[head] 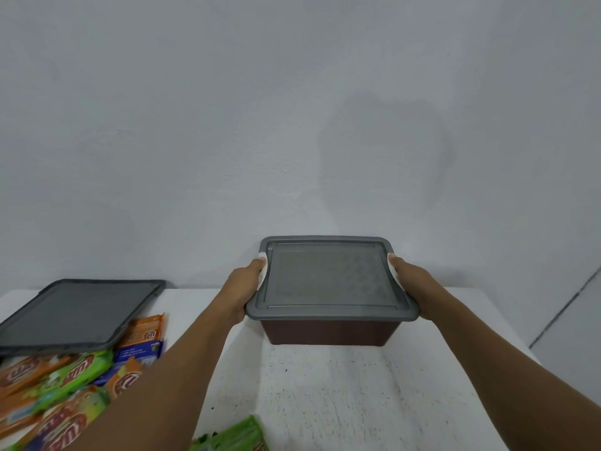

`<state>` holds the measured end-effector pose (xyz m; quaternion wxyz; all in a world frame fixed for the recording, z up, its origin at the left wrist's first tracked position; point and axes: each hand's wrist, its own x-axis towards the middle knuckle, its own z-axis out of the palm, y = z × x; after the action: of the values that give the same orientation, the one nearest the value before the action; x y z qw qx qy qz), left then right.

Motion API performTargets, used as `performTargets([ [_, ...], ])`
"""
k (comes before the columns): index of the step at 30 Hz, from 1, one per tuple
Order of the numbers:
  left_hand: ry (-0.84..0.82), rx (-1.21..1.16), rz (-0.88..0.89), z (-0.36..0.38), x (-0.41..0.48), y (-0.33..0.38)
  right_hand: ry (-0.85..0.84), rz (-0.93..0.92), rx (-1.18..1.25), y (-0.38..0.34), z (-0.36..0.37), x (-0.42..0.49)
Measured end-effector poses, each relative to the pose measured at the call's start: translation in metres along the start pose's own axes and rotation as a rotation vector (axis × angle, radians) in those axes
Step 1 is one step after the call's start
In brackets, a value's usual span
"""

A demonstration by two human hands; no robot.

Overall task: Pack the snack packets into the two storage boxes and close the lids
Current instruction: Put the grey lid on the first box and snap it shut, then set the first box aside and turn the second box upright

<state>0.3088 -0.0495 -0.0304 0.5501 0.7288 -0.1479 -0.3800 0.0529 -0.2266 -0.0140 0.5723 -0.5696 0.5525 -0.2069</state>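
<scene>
Hands hold one brown box by its two sides near the far edge of the bench. The left hand and the right hand each keep a closed grip on the rim of its grey lid. I think this box is being shut or moved. Snack packets lie loose at the left edge, under a second lid. Next, that other box needs filling, but it is out of sight. The shut box hides what is inside.

White table: brown lidded box, snack packets, loose grey lid.
</scene>
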Motion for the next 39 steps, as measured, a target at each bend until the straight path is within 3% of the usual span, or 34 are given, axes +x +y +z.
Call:
performTargets([
  [7,0.027,0.095,-0.009,-0.001,-0.008,0.008,0.014,0.0,0.039,0.006,-0.004,0.009],
  [10,0.005,0.12,-0.049,-0.009,-0.012,0.012,0.05,-0.026,-0.09,0.004,-0.004,0.007],
  [13,0.105,0.146,0.01,-0.023,-0.017,0.016,0.298,-0.267,-0.268,-0.002,-0.006,0.01],
  [16,0.259,0.089,0.161,-0.044,-0.027,0.022,0.414,-0.54,-0.204,-0.024,-0.003,-0.004],
  [19,0.316,0.002,0.286,-0.061,-0.046,0.032,0.257,-0.676,-0.104,-0.049,0.015,-0.028],
  [26,0.458,-0.109,0.526,-0.116,-0.107,0.05,-0.101,-0.691,0.092,-0.089,0.099,-0.087],
  [35,0.61,-0.044,0.604,-0.234,-0.169,0.029,-0.335,-0.741,0.102,-0.106,0.225,-0.161],
  [39,0.603,0.021,0.594,-0.289,-0.192,0.011,-0.455,-0.771,0.066,-0.097,0.285,-0.201],
])
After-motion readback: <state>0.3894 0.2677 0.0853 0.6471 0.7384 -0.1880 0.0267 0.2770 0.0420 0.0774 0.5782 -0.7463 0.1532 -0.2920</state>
